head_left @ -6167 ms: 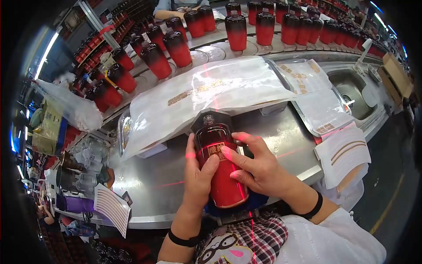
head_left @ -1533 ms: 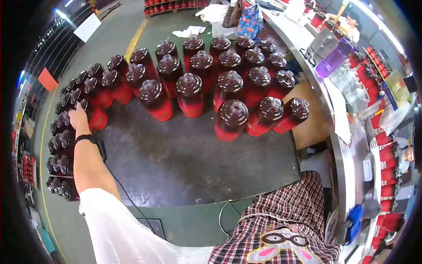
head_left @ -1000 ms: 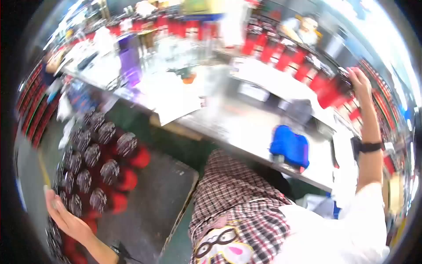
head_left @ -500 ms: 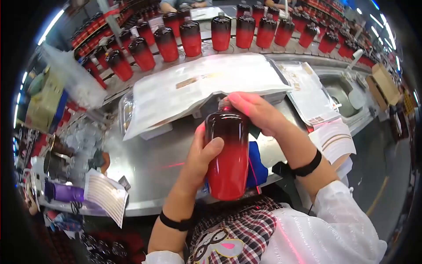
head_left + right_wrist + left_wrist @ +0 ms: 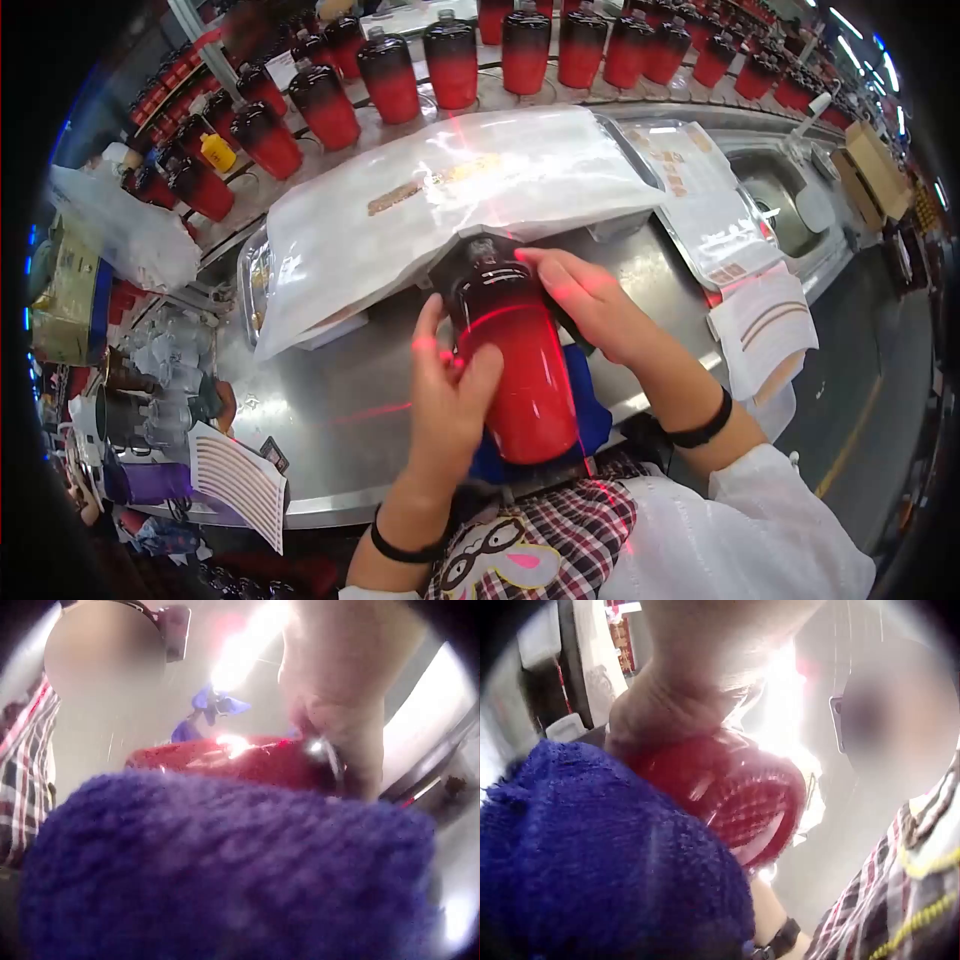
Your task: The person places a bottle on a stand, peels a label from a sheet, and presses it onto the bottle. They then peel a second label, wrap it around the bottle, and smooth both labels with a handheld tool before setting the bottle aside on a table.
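Observation:
In the head view a glass bottle (image 5: 520, 390), red below and fading to near-black at the shoulder, lies tilted over a blue cloth pad (image 5: 590, 400), its neck pointing away from me. My left hand (image 5: 448, 405) grips its left side, thumb on the front and fingers at the edge. Around the right shoulder, my right hand (image 5: 600, 310) holds it with fingertips close to the neck. Red laser lines cross bottle and hands. The left wrist view shows the bottle's ribbed base (image 5: 761, 806) above the blue cloth (image 5: 615, 855). Cloth hides much of the right wrist view.
A white-sheeted tray (image 5: 330, 260) stands just beyond the bottle on the steel table (image 5: 310, 430). Sticker sheets (image 5: 240, 475) lie left, more (image 5: 770, 335) right. Behind runs a conveyor of red-black bottles (image 5: 450, 65). A sink (image 5: 770, 190) is at right.
A gold-labelled bottle was in my hands; then I turned, reaching with the left hand among standing bottles and the right to the conveyor. A plain bottle, held upright, has since tipped onto the pad.

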`<state>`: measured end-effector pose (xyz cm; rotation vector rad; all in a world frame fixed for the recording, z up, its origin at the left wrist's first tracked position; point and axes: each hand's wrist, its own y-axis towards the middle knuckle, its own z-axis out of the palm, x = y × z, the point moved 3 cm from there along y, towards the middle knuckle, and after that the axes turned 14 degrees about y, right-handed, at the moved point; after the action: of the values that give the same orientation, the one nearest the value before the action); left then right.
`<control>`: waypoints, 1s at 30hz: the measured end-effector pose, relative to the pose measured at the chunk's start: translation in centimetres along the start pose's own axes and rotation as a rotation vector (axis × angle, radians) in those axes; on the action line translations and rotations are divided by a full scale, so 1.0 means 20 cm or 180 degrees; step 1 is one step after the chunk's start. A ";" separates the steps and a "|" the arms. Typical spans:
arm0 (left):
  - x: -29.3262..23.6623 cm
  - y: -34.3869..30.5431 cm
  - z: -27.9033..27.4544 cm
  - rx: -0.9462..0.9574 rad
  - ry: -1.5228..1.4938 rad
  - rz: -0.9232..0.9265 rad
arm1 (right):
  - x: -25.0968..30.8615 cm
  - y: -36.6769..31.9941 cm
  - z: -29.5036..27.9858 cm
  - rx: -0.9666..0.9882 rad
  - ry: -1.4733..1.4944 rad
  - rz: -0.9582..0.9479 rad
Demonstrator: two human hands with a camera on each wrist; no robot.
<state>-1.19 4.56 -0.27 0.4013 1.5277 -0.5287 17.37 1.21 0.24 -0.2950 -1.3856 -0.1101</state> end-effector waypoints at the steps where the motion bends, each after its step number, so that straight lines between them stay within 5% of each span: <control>1: 0.00 -0.04 -0.01 -0.0064 0.0210 0.0404 | 0.03 -0.05 -0.02 0.0020 -0.0090 0.0040; 4: 0.06 -0.15 -0.07 0.0002 0.1198 0.1468 | -0.01 -0.16 -0.09 0.0187 -0.0598 -0.0393; 8: 0.14 -0.23 -0.04 0.0329 0.2135 0.1465 | -0.01 -0.26 -0.08 0.0636 -0.1547 -0.1047; 17: -0.07 -0.27 0.04 0.0251 0.4188 0.2037 | -0.13 -0.30 -0.07 0.0862 -0.1534 -0.1099; 20: -0.08 -0.27 0.06 0.0088 0.4327 0.2313 | -0.14 -0.33 -0.09 0.0922 -0.1745 -0.1269; 25: 0.17 -0.28 0.05 -0.0063 0.2844 0.1892 | 0.01 -0.43 -0.25 0.0939 -0.1909 -0.1461; 30: 0.14 -0.25 0.08 -0.0106 0.2436 0.1951 | 0.32 -0.43 -0.70 -0.0065 -0.3203 -0.1205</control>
<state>-2.71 -0.73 -2.66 1.0858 2.0015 0.1687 29.79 -10.24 5.52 -0.0867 -2.4344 -0.3164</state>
